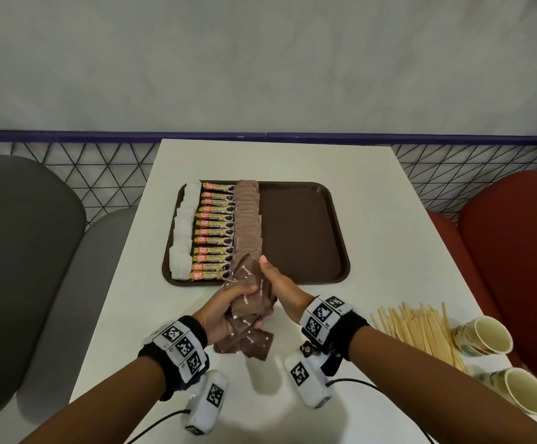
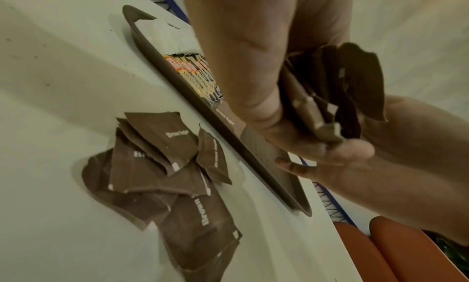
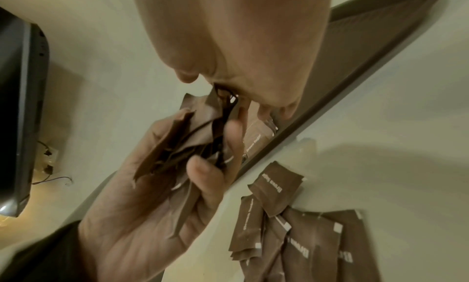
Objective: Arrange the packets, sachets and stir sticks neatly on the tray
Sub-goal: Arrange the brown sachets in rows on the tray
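A brown tray [image 1: 299, 232] holds a column of white sachets [image 1: 184, 229], a column of orange granule sticks [image 1: 214, 232] and a row of brown sugar packets [image 1: 248, 219]; its right half is bare. Just over the tray's near edge, my left hand [image 1: 236, 294] grips a bunch of brown sugar packets [image 1: 249, 299] from the left. My right hand [image 1: 272, 277] pinches the top of that bunch. The bunch [image 2: 330, 89] sits in my curled left fingers, and the right fingers pinch it [image 3: 182, 141] from above. More loose brown packets [image 1: 244, 342] [image 2: 164, 166] [image 3: 291, 226] lie on the table below the hands.
Wooden stir sticks [image 1: 420, 328] lie in a heap on the white table [image 1: 388, 219] at the right, beside two paper cups [image 1: 484, 334] on their sides. A grey chair [image 1: 20, 251] stands to the left and a red chair [image 1: 516, 251] to the right.
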